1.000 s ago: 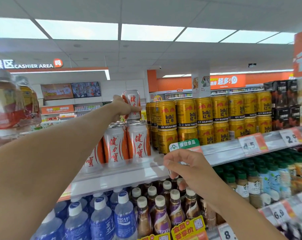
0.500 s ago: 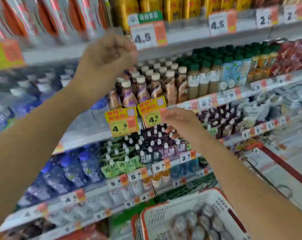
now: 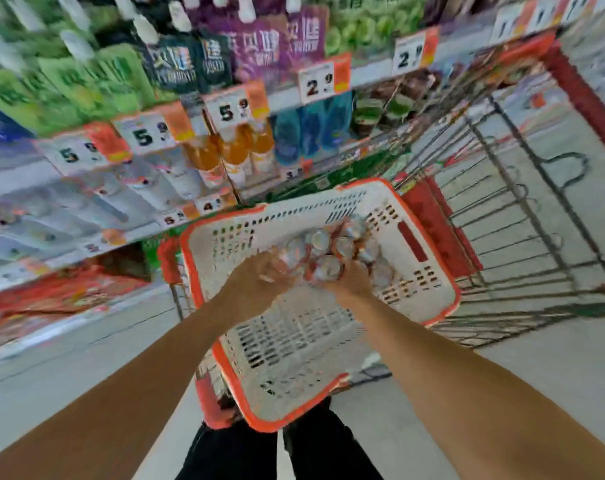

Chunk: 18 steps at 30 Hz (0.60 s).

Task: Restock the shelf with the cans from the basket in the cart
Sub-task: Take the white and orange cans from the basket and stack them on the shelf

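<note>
A cluster of silver-topped cans (image 3: 342, 242) with red-and-white sides stands at the far end of the white basket (image 3: 294, 341), which has an orange rim and sits in the red cart (image 3: 439, 223). Both my hands are down in the basket at the near side of the cluster. My left hand (image 3: 259, 277) has its fingers curled onto a can (image 3: 292, 256) on the cluster's left. My right hand (image 3: 351, 280) grips a can (image 3: 327, 266) at the front. The picture is blurred by motion, so the fingers are hard to make out.
Shelves (image 3: 225, 109) of bottles and pouches with price tags run along the left and top. The cart's wire frame (image 3: 523, 216) stretches away to the right. The near half of the basket floor is bare. Grey shop floor (image 3: 86, 358) lies below the shelves.
My view swung from the top shelf down to the cart. My left hand let go of the can on the top shelf, and both hands dropped into the basket onto the cans.
</note>
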Tool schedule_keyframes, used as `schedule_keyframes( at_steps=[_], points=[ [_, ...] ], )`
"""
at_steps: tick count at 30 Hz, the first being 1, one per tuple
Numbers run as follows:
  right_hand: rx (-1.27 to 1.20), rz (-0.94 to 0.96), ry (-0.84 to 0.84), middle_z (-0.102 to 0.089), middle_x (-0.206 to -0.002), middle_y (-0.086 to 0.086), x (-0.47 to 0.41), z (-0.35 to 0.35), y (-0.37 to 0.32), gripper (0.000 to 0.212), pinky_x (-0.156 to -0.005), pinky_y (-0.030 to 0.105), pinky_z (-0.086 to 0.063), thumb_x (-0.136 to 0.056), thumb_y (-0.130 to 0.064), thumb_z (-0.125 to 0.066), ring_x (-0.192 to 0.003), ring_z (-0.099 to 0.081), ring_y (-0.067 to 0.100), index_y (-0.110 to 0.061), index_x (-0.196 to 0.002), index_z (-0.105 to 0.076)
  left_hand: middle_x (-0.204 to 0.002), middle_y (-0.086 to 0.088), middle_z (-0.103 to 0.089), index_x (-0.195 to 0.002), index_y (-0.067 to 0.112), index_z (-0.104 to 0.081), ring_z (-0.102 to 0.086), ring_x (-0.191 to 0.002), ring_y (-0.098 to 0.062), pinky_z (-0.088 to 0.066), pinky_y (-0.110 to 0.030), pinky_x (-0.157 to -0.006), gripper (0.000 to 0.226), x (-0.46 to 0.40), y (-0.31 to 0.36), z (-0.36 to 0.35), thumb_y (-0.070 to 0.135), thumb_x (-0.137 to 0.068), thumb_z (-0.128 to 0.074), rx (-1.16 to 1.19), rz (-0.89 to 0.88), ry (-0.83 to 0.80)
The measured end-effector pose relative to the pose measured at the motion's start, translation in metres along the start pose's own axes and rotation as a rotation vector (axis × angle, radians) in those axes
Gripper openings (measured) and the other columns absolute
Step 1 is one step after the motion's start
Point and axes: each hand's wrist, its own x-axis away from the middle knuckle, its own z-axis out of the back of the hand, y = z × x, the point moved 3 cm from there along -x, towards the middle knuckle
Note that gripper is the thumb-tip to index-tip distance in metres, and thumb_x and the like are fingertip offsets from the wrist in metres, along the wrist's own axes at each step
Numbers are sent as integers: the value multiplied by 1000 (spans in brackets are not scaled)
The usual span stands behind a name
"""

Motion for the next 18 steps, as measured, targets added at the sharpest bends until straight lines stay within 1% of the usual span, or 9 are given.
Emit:
schedule_keyframes(
  at_steps=[2, 4, 6, 9, 11, 12, 14, 16, 18],
  points=[
    [-80, -52, 45, -47, -151, 12, -18, -14, 4, 90, -86, 36, -44, -84, -34, -82, -132, -51, 33, -10, -155, -32, -81, -2, -69, -89, 17, -64, -63, -73, -36, -51, -42, -63, 18, -15, -9, 13, 12, -80, -79, -305, -106, 3],
    [-18, -76, 116, -57, -141, 11, -38, -29, 4, 87, -84, 37, -47, -82, -42, -80, -124, -57, 32, -11, -150, -36, -97, 3, -72, -98, 25, -65, -67, -87, -43, -56, -53, -74, 17, -24, -15, 27, 21, -85, -75, -473, -118, 51],
    [21, -92, 138, -62, -132, 11, -44, -40, -4, 87, -82, 37, -49, -77, -44, -82, -118, -61, 33, -10, -145, -39, -102, 3, -71, -100, 29, -65, -69, -92, -40, -56, -56, -78, 14, -31, -17, 36, 24, -88, -72, -441, -120, 83],
    [-33, -108, 179, -65, -129, 10, -46, -45, -12, 84, -86, 35, -52, -68, -40, -87, -116, -63, 32, -10, -137, -50, -98, 4, -72, -99, 27, -65, -70, -91, -36, -56, -56, -80, 13, -37, -14, 39, 22, -89, -71, -422, -130, 77],
    [-77, -48, 183, -70, -120, 7, -37, -33, -18, 75, -86, 38, -57, -63, -42, -88, -109, -67, 29, -11, -126, -60, -100, 4, -72, -101, 27, -64, -69, -90, -35, -57, -51, -74, 18, -38, -7, 37, 22, -87, -74, -449, -152, 57],
    [-96, -31, 164, -74, -107, 7, -26, -22, -24, 62, -82, 41, -61, -64, -43, -87, -98, -71, 29, -10, -112, -67, -103, 4, -71, -104, 27, -64, -70, -88, -30, -57, -45, -71, 24, -36, -1, 36, 24, -84, -77, -480, -175, 40],
    [-158, 14, 105, -75, -73, 9, 3, 9, -42, 43, -60, 48, -63, -63, -43, -88, -69, -74, 30, -8, -80, -70, -109, 6, -67, -110, 28, -61, -68, -92, -15, -54, -27, -72, 40, -30, 16, 30, 30, -77, -84, -567, -247, -1],
    [-183, 100, 66, -70, -56, 6, 44, 54, -73, 34, -45, 36, -59, -65, -39, -90, -50, -71, 25, -13, -62, -68, -119, 11, -59, -121, 31, -56, -62, -101, -8, -49, -17, -78, 61, -17, 40, 19, 32, -70, -88, -642, -302, -86],
    [-172, 227, 57, -67, -52, 7, 92, 105, -117, 34, -42, 27, -52, -69, -37, -88, -42, -65, 20, -15, -54, -65, -129, 16, -51, -133, 33, -48, -53, -110, -2, -43, -6, -81, 80, 9, 76, 2, 35, -65, -91, -713, -384, -181]
  ],
)
